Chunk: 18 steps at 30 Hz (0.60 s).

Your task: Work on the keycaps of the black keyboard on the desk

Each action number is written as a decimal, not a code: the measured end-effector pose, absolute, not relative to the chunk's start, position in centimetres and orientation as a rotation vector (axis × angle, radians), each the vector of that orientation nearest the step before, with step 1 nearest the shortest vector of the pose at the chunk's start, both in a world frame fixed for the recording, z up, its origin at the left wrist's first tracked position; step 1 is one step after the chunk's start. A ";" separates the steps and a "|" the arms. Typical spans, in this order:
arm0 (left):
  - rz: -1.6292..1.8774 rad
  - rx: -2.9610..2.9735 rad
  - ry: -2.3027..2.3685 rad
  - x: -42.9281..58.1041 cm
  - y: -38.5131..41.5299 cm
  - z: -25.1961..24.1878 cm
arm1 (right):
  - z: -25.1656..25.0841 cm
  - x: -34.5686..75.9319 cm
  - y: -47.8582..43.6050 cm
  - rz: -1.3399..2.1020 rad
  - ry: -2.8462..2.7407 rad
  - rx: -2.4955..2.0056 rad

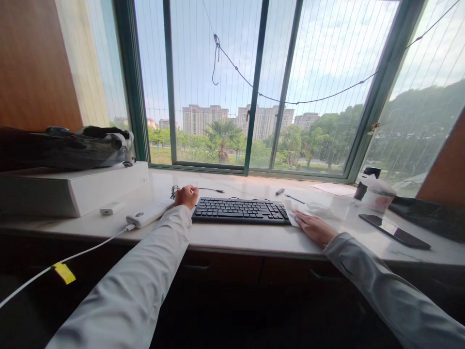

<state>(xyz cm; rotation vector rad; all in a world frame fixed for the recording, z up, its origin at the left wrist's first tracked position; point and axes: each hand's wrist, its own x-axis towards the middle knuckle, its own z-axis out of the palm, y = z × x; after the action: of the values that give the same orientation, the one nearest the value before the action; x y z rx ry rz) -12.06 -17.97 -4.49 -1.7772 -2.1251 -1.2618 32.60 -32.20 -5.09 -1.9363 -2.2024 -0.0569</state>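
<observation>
A black keyboard lies flat on the pale marble counter. My left hand is closed at its upper left corner, with the fingers curled and partly hidden. At the keyboard's right end, my right hand holds a thin white tissue under its fingers, pressed against the end keys. Behind that hand lies a crumpled clear plastic wrapper. A black cable with a small plug runs behind my left hand.
A white power strip with a cord and a small white device lie left. Beyond them, a white box carries a dark bag. On the right are a phone, a cup and a pen. Windows stand behind.
</observation>
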 end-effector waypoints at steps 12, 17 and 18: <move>-1.220 -1.782 -2.103 -12.1 -17.9 -4.6 | -4.3 27.6 -33.2 -0.119 -2.168 -1.907; -1.225 -1.783 -2.085 -12.2 -18.0 -4.6 | -4.3 26.7 -28.9 -0.032 -2.194 -2.013; -1.224 -1.786 -2.086 -12.2 -18.0 -4.6 | -4.4 26.8 -27.9 -0.012 -2.201 -2.015</move>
<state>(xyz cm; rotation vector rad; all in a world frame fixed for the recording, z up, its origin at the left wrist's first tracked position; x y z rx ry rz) -12.22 -17.98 -4.61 -1.7860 -2.0856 -1.2237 26.84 -27.86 -4.41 -2.0146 -2.2011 -0.0118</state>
